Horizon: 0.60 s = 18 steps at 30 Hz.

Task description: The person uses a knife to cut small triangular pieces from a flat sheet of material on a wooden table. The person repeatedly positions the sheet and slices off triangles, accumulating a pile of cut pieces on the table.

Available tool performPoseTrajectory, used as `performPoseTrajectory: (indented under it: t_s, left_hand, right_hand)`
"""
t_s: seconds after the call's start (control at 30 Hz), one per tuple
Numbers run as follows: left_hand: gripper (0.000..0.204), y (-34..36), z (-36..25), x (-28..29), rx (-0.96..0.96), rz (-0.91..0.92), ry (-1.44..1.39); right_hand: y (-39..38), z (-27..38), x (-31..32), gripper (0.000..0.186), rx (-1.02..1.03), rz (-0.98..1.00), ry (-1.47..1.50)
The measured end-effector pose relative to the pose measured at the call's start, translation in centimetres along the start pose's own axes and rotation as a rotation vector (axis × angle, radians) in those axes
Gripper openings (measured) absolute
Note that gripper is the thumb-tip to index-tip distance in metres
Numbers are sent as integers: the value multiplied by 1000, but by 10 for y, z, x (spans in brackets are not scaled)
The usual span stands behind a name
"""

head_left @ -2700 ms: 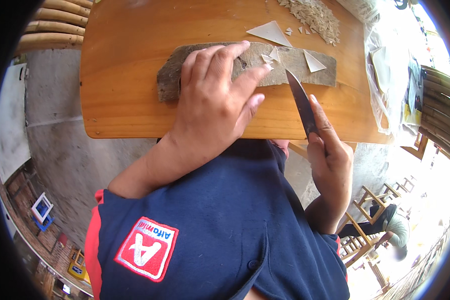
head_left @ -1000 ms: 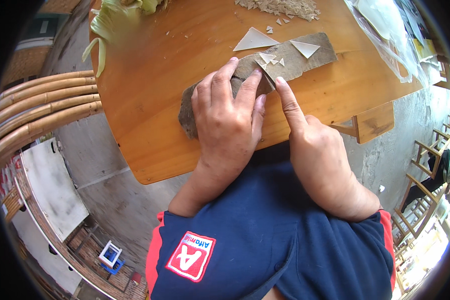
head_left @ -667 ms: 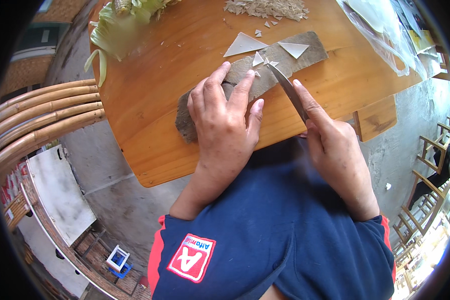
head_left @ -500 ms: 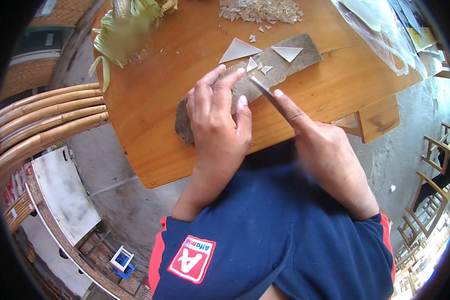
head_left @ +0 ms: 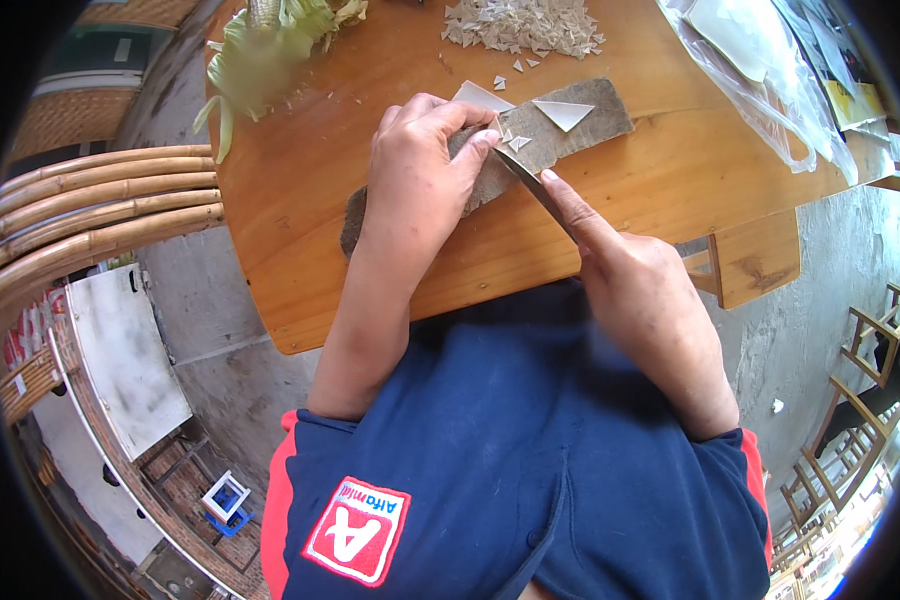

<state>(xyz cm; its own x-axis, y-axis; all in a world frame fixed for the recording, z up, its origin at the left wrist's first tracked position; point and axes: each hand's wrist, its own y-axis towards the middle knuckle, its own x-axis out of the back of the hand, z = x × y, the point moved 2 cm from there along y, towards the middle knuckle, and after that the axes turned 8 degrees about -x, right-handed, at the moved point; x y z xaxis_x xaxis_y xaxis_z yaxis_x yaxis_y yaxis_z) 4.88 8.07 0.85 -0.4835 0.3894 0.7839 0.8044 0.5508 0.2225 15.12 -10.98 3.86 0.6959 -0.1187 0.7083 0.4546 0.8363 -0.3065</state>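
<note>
A worn grey-brown board lies slantwise on the wooden table. At its middle, the thumb and fingertips of my left hand are pinched on a small white triangular piece, mostly covered by the fingers. My right hand grips a narrow dark knife, index finger stretched along its back. The blade's tip rests near the left thumb. Tiny white cut bits sit beside the tip. One larger thin white triangle lies flat on the board; another white sheet piece is partly hidden behind my left hand.
On the wooden table, a heap of small white triangular bits lies at the far side. Corn with green husks is at far left. A clear plastic bag with white sheets lies at right. A bamboo bench stands left.
My left hand has moved from resting spread on the board to pinching a small white piece. The knife tip has come closer to that hand's fingertips. The whole view has shifted slightly.
</note>
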Motion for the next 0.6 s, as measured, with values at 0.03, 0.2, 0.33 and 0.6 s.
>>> performPoseTrajectory:
  t_s: [0.03,0.2,0.33,0.6]
  left_hand:
    - [20,0,2,0,15,-18,-52]
    - [11,-3,5,0,106,-118,-254]
    - [10,-11,3,14,136,-176,-273]
    - [13,-20,-7,10,36,-75,-105]
  right_hand:
    - [1,0,1,70,11,-5,-1]
    - [1,-1,3,69,2,-9,-6]
    - [5,-2,8,66,-34,-21,-22]
    - [13,-5,16,67,11,-118,-13]
